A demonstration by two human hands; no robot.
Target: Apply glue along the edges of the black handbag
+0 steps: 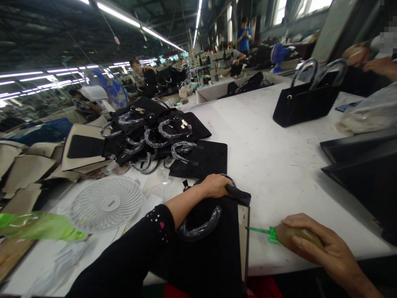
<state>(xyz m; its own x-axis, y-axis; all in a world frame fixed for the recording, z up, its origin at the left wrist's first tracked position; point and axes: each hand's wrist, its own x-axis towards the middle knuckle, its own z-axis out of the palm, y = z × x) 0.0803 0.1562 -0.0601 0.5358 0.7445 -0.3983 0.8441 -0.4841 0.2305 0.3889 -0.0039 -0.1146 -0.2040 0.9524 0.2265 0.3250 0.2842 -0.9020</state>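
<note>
A black handbag (pixel 214 248) lies in front of me, its near handle (pixel 201 227) wrapped in clear plastic. My left hand (pixel 217 186) reaches across to its far end, fingers closed on a black flap (pixel 238 194) of the bag. Along the bag's right side a pale inner edge (pixel 243 231) shows. My right hand (pixel 316 240) is wrapped around a squeeze bottle (pixel 294 242) of brownish liquid with a green nozzle. The nozzle tip points left, close to that pale edge; whether it touches I cannot tell.
Several black handbags (pixel 198 159) are heaped beyond my left hand. A white fan (pixel 107 204) lies at left by a green plastic bottle (pixel 43 225). One bag (pixel 307 101) stands at back right, dark panels (pixel 366 169) nearer. Another person's hands (pixel 369 62) are at far right.
</note>
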